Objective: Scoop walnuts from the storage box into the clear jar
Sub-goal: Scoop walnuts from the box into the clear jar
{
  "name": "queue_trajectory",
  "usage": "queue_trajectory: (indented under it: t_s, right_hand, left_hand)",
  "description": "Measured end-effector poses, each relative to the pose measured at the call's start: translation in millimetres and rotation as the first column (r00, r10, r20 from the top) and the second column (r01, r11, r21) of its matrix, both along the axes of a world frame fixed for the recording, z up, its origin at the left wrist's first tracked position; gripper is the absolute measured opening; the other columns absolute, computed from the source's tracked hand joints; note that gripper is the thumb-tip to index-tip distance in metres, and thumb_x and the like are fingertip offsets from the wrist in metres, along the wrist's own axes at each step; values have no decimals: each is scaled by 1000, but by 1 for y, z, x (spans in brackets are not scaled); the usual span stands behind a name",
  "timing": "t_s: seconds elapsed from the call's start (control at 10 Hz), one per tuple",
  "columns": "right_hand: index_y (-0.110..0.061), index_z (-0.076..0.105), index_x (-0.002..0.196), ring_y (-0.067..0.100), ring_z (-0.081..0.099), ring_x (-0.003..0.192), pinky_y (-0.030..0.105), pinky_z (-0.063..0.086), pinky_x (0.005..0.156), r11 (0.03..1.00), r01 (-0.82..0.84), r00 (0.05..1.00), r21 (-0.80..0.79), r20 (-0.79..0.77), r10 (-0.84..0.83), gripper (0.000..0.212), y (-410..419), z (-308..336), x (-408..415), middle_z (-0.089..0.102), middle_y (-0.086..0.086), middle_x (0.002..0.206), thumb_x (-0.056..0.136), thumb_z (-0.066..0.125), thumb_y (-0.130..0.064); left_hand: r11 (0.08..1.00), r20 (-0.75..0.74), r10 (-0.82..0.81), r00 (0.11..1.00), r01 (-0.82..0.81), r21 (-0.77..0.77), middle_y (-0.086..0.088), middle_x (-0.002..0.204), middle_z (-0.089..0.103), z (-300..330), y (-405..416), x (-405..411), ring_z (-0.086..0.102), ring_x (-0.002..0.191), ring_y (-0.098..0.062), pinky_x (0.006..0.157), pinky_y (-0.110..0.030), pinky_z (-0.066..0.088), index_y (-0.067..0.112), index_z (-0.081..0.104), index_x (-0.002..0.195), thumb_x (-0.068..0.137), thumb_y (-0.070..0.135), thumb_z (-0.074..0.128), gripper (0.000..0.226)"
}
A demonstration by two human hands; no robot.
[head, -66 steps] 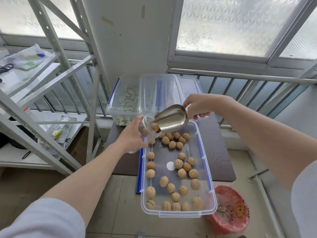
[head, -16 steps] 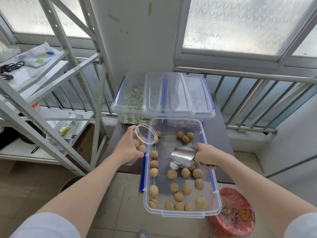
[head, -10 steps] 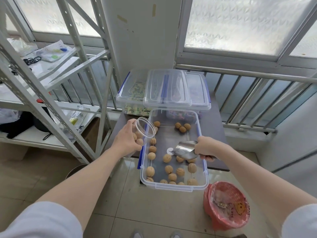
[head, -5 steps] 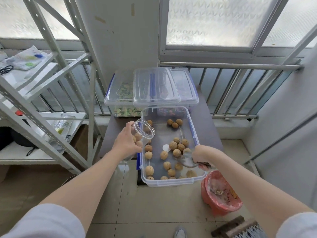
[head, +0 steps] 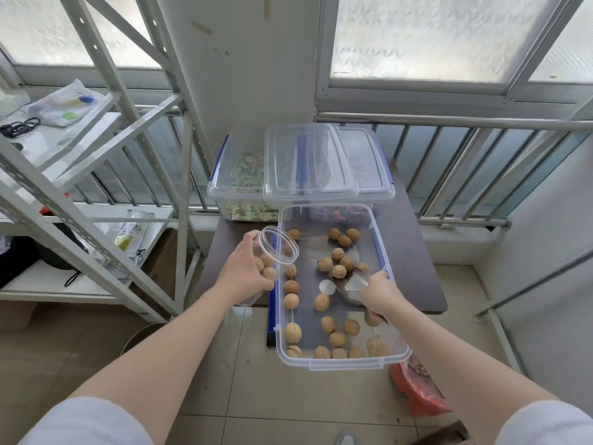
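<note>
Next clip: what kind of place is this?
Probably an enclosed home balcony used for storage: frosted windows above a metal railing, a white metal rack, and clear plastic storage boxes on a small dark table.

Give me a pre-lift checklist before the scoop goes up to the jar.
1. Left hand grips the clear jar: ok.
2. Jar mouth open, no lid, tilted toward the storage box: ok.
3. Right hand holds the metal scoop inside the box: ok.
4. Scoop loaded with walnuts: cannot tell; a cluster of walnuts sits at its front edge, but its bowl looks mostly bare.
5. Room left in the jar: ok; only a few walnuts show behind the fingers.
6. Box stable on the table: not ok; its near end overhangs the edge.
</note>
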State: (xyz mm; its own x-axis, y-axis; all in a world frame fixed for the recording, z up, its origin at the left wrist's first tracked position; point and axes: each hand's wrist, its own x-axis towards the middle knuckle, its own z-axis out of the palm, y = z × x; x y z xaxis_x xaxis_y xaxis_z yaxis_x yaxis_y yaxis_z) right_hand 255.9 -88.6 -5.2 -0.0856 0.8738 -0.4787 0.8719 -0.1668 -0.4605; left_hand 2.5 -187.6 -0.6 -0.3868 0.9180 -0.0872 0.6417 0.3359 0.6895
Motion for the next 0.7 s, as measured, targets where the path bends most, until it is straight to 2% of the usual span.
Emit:
queue_trajectory:
  t_s: [0.1,0.2,0.3,0.4,0.5,0.6,0.7]
  right_hand:
    - [-14,25,104,23,44,85,21,31,50,998,-56,998,34,35,55,24,12,-15,-7,54,21,120,94,46,-7]
    - [-15,25,104,24,49,79,28,41,57,999,-44,999,19,15,44,20,29,-20,-17,53,19,110,95,43,-10]
    - [-6,29,130,20,51,68,28,37,48,997,-50,998,-67,29,53,33,45,-19,-27,53,21,127,97,35,-11]
    - [-2,14,144,30,59,85,30,43,57,989,-138,990,-47,25,139,57,56,-26,-33,55,25,125,93,39,-10]
    - [-3,16,142,37,60,98,38,49,68,981,-185,983,-51,-15,184,54,64,-32,-40,55,25,123,94,39,-13]
    - [-7,27,128,30,57,85,37,48,63,961,-274,960,-40,-77,270,37,70,-35,-49,57,23,114,93,40,-13]
    - [-11,32,112,33,58,92,46,49,80,944,-329,942,-26,-84,326,23,71,-37,-57,59,20,108,91,42,-13]
  left_hand:
    - [1000,2,9,1000,-9,-4,9,123,49,-2,7,-5,53,103,-14,84,-33,48,36,25,134,52,21,83,101]
    - [1000,3,26,1000,-26,-2,9,124,49,-5,14,-11,52,104,-13,83,-30,45,36,25,134,53,21,84,101]
    - [999,-2,34,999,-34,-9,10,121,51,-7,20,-15,53,102,-13,83,-31,47,35,26,135,52,22,84,102]
    - [999,-7,40,999,-40,-22,10,118,52,-7,25,-18,55,101,-13,85,-33,49,35,27,135,52,23,82,101]
    - [999,-2,35,999,-35,-35,12,119,50,-5,28,-20,54,99,-11,85,-34,49,37,26,134,53,23,82,100]
    - [999,-2,37,999,-37,-36,12,122,49,-5,31,-21,52,103,-12,88,-35,49,37,25,135,54,22,82,100]
    - [998,6,49,999,-49,-32,11,120,49,-5,31,-20,52,103,-12,85,-31,46,36,26,134,54,22,82,99]
